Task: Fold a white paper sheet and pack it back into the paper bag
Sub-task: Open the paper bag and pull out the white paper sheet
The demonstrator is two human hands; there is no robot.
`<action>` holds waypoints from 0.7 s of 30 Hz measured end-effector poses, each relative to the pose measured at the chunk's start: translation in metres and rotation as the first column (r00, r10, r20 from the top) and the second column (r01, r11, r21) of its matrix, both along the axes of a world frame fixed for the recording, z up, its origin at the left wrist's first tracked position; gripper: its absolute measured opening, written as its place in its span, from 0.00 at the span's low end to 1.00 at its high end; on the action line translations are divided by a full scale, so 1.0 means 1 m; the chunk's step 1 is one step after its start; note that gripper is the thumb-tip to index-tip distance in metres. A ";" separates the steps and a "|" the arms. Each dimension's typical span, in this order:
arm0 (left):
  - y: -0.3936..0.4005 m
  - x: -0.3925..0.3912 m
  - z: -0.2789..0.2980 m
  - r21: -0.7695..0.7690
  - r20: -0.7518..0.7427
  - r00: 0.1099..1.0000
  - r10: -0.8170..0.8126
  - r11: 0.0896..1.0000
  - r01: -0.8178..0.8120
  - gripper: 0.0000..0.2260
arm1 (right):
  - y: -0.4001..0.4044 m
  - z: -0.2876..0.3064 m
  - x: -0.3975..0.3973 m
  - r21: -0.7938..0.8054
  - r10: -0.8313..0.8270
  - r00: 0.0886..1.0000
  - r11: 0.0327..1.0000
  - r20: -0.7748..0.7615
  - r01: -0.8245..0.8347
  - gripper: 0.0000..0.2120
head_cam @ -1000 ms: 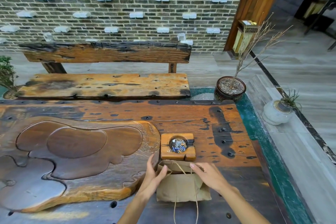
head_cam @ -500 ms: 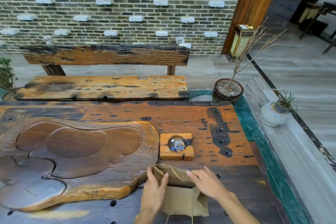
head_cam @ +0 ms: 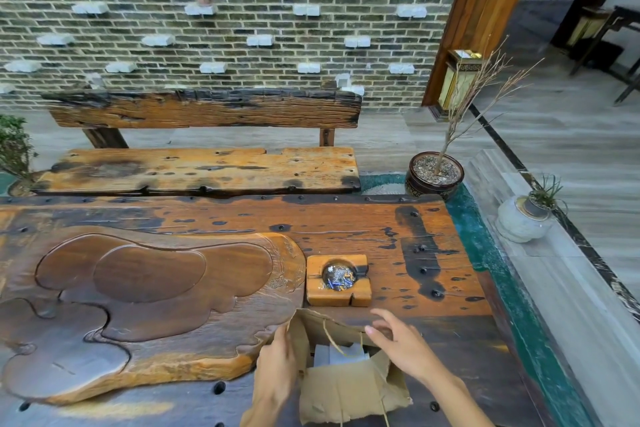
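Note:
A brown paper bag (head_cam: 346, 388) with twine handles stands at the near edge of the wooden table (head_cam: 346, 229), its mouth spread wide. White paper (head_cam: 341, 355) shows inside the opening. My left hand (head_cam: 277, 364) grips the bag's left wall. My right hand (head_cam: 398, 340) is at the right side of the rim, fingers spread and loosely bent over the back wall; whether it pinches the rim I cannot make out.
A square wooden ashtray (head_cam: 338, 280) sits just beyond the bag. A large carved wooden tea tray (head_cam: 138, 288) fills the table's left. A bench (head_cam: 197, 170) stands behind. A potted bare twig (head_cam: 435, 175) and a white pot (head_cam: 524, 220) stand at right.
The bag has been pulled open wider and nearer to me, and white paper inside now shows. My left hand moved down along the bag's left wall.

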State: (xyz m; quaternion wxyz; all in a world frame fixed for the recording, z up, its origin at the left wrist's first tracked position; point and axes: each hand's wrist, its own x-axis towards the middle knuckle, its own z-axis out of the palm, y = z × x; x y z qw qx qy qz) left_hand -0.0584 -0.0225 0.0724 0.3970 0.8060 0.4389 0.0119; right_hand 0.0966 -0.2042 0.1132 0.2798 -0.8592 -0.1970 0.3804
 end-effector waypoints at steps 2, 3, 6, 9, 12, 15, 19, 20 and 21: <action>0.004 -0.001 -0.007 -0.003 0.004 1.000 0.024 1.000 -0.024 0.12 | -0.013 0.002 -0.008 -0.025 -0.050 0.998 0.998 0.038 0.051 0.27; 0.005 -0.002 -0.010 -0.007 0.002 1.000 0.031 0.999 -0.031 0.11 | -0.022 0.000 -0.013 -0.065 -0.073 0.993 0.995 0.097 0.079 0.26; 0.006 -0.002 -0.015 -0.006 0.030 0.999 0.042 0.999 -0.042 0.12 | -0.043 0.019 -0.033 -0.164 -0.013 0.979 0.985 0.203 0.047 0.10; 0.003 -0.002 -0.009 0.006 0.050 0.997 0.050 0.999 -0.051 0.14 | -0.041 -0.007 -0.047 -0.268 0.087 0.994 0.958 -0.062 -0.101 0.09; 0.002 -0.001 -0.009 0.028 0.049 0.998 0.029 0.999 -0.030 0.14 | -0.053 -0.092 -0.047 -0.289 0.436 0.898 0.868 0.056 -0.403 0.19; 0.000 0.000 -0.009 0.037 0.033 0.999 0.003 0.999 -0.004 0.14 | -0.011 -0.070 -0.064 -0.159 0.422 0.906 0.898 0.047 -0.410 0.24; 0.000 -0.001 -0.010 0.042 0.035 0.999 -0.010 0.999 0.009 0.15 | 0.030 -0.051 -0.053 -0.243 0.397 0.874 0.910 0.280 -0.336 0.29; 0.000 0.000 -0.010 0.038 0.033 0.999 -0.012 0.999 0.011 0.15 | 0.038 -0.047 -0.045 -0.334 0.436 0.853 0.880 0.286 -0.338 0.29; 0.000 0.000 -0.009 0.032 0.029 1.000 -0.010 0.999 0.009 0.15 | 0.044 -0.048 -0.041 -0.413 0.456 0.847 0.850 0.272 -0.326 0.27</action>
